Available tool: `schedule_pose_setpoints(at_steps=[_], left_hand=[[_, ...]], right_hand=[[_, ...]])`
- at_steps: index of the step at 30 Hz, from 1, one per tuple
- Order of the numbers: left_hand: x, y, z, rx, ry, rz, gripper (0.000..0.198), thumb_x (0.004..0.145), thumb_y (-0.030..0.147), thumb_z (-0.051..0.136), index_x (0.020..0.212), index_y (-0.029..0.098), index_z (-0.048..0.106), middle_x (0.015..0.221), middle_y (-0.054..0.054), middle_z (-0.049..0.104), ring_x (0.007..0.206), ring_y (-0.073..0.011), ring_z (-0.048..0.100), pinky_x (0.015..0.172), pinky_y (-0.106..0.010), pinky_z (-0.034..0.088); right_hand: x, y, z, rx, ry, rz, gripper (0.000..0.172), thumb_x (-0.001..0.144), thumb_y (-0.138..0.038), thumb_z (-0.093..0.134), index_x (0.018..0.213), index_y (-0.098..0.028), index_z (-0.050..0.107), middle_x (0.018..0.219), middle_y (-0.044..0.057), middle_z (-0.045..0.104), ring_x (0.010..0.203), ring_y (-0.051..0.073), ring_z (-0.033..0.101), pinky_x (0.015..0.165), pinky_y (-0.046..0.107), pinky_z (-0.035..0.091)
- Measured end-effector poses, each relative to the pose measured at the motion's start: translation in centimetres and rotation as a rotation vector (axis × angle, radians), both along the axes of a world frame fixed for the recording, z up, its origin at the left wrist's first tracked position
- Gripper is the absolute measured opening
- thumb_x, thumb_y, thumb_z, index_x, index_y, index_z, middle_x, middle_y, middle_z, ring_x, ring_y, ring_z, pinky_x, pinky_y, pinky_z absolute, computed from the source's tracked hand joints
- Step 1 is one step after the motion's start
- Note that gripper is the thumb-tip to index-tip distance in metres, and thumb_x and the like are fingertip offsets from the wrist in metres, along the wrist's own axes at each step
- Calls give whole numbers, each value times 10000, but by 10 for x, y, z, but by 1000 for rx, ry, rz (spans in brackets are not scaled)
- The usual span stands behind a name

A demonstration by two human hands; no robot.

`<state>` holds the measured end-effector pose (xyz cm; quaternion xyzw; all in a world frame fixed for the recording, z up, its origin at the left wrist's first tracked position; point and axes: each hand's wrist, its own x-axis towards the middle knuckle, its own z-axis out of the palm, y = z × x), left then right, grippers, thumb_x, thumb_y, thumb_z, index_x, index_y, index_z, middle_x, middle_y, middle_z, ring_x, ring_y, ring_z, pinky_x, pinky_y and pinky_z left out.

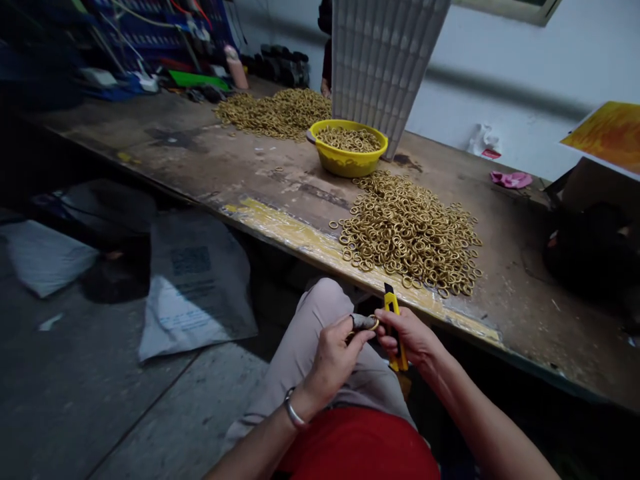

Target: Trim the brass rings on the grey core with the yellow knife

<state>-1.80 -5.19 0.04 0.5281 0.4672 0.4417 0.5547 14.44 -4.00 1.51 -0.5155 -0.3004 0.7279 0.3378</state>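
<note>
Over my lap, my left hand (pixel 330 360) is closed, with a brass-coloured ring (pixel 376 323) pinched between thumb and index finger. A dark grey wrap (pixel 362 323) covers that index finger. My right hand (pixel 414 335) grips a yellow utility knife (pixel 392 305), its dark blade end pointing up and away from me. The right fingertips meet the ring's right side; whether they also pinch it, I cannot tell. Just beyond my hands, a heap of similar rings (pixel 410 230) lies on the workbench (pixel 280 193).
A yellow basin (pixel 345 160) full of rings stands behind the heap. Farther left lies a second ring pile (pixel 280 112). A tall grey ribbed panel (pixel 385 67) rises at the back, partly hiding another person (pixel 326 67). White sacks (pixel 195 287) rest on the floor at left.
</note>
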Motion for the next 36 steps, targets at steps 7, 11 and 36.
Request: schedule_pose_setpoints(at_steps=[7, 11, 36], left_hand=[[-3, 2, -15, -412, -275, -101, 329, 722, 436, 746, 802, 147, 610, 517, 42, 538, 396, -56, 389, 367, -167, 251], [-2, 3, -16, -412, -320, -113, 350, 723, 451, 745, 804, 146, 593, 522, 43, 534, 407, -54, 409, 365, -153, 281], [1, 24, -18, -693, -663, -214, 397, 725, 478, 725, 866, 138, 576, 796, -58, 663, 504, -77, 527, 342, -148, 274]], right_hand=[[4, -24, 3, 651, -895, 139, 198, 890, -290, 503, 719, -193, 526, 654, -11, 534, 592, 121, 478, 571, 241, 325], [0, -37, 1, 736, -1270, 334, 160, 825, -78, 488, 884, -183, 593, 856, 38, 644, 750, 159, 595, 652, 248, 360], [57, 35, 0, 723, -1235, 222, 158, 884, -197, 470, 739, -189, 531, 718, 2, 543, 667, 141, 482, 628, 250, 330]])
